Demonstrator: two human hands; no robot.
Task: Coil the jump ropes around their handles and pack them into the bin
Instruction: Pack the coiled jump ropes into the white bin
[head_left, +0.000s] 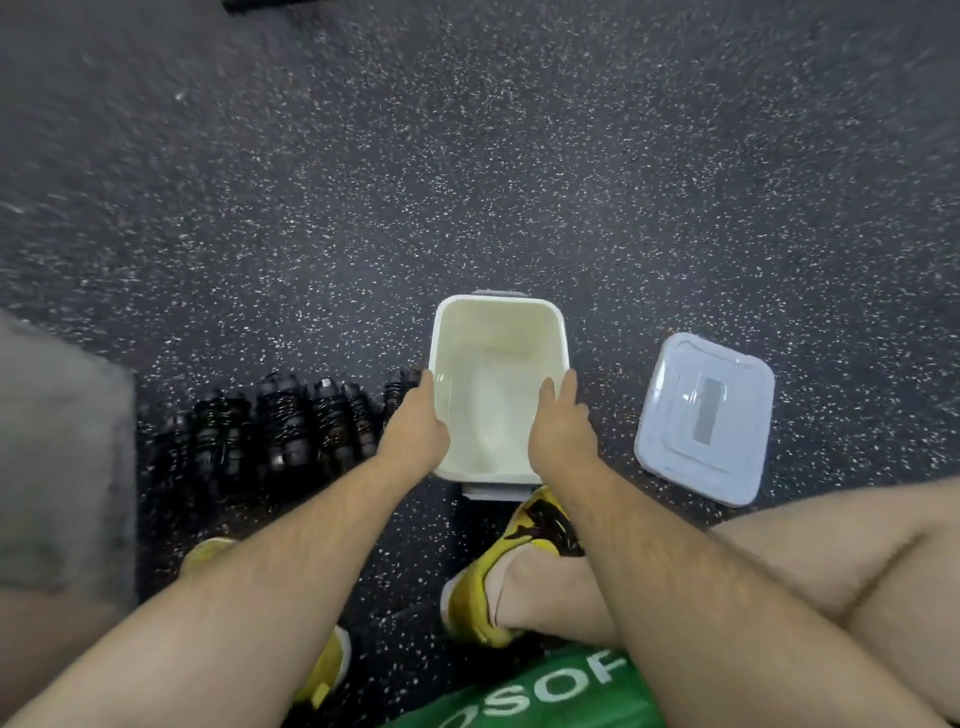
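White plastic bin (498, 317) sits empty, your left hand (415, 426) and right hand (561, 426) clasping its rims; shove it sideways and it could scatter those coiled black jump ropes (280, 421).

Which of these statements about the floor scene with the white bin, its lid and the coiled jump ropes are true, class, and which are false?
1. The white plastic bin has nothing in it. True.
2. The pale rectangular lid is fitted on the bin. False: it lies on the speckled dark floor to the right of the bin.
3. The left hand and the right hand each rest on a long side of the bin. True.
4. The black coiled jump ropes lie inside the bin. False: they sit in a row on the floor, left of the bin.
5. The person wears yellow shoes. True.
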